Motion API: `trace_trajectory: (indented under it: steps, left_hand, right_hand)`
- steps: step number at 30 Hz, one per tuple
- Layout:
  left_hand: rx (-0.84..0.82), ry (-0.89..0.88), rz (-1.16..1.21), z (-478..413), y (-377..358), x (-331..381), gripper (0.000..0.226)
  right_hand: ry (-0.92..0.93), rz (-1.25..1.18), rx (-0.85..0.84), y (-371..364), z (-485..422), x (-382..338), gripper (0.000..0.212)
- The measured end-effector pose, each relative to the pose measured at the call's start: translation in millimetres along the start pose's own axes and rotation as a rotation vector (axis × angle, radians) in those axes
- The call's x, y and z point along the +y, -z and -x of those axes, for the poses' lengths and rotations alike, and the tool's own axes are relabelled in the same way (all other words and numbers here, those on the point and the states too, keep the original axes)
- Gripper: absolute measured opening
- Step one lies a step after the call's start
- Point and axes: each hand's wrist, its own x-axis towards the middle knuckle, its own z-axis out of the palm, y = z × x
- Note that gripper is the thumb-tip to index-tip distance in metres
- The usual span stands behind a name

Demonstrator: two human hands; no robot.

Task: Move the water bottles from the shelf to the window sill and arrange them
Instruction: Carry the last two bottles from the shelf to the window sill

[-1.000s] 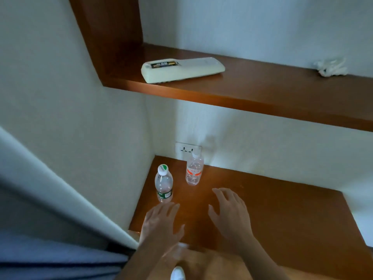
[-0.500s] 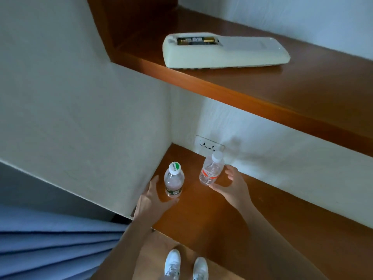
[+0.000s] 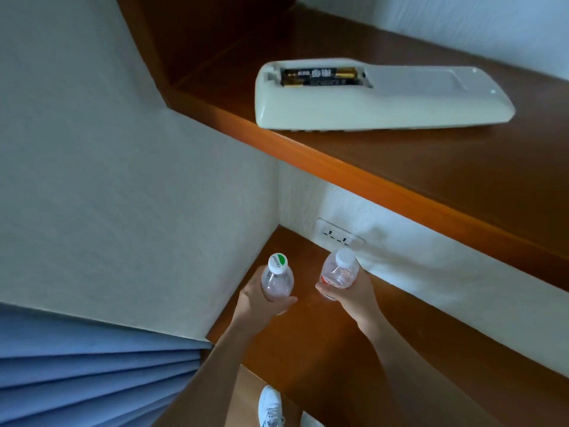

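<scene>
Two small clear water bottles stand close together in the left corner of the lower wooden shelf [image 3: 385,349]. My left hand [image 3: 257,302] is wrapped around the green-and-white-capped bottle [image 3: 277,280]. My right hand [image 3: 349,292] grips the white-capped bottle with a red label [image 3: 338,271]. Both bottles are upright, the right one leaning slightly. Their bases are hidden by my fingers, so I cannot tell whether they still rest on the shelf. No window sill is in view.
An upper wooden shelf [image 3: 400,186] overhangs the bottles and carries a white remote [image 3: 385,100] lying face down with its battery bay uncovered. A wall socket [image 3: 338,237] sits just behind the bottles. White wall on the left, blue curtain [image 3: 92,374] at lower left, white shoes [image 3: 271,408] below.
Both hands went from hovering spread above the shelf to reaching the bottles and closing around them. The camera has moved in closer and lower toward the shelf corner.
</scene>
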Motion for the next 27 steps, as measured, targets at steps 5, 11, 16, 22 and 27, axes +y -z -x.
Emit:
trace_trajectory:
  steps: [5,11,16,22,27]
  left_hand:
    - [0.043,0.047,0.004,-2,2,18,0.075]
    - [0.044,0.022,0.211,13,22,55,0.083]
    - [0.062,-0.095,0.432,36,33,82,0.073]
    - [0.106,-0.198,0.515,60,40,104,0.068]
    - [0.195,-0.217,0.510,80,56,95,0.063]
  right_hand:
    - [-0.055,-0.095,0.047,4,4,-14,0.089]
    - [0.023,-0.110,0.164,14,29,-56,0.085]
    - [0.056,-0.187,0.272,21,59,-78,0.079]
    - [0.116,-0.209,0.298,33,86,-93,0.063]
    - [0.195,-0.230,0.251,30,100,-99,0.067]
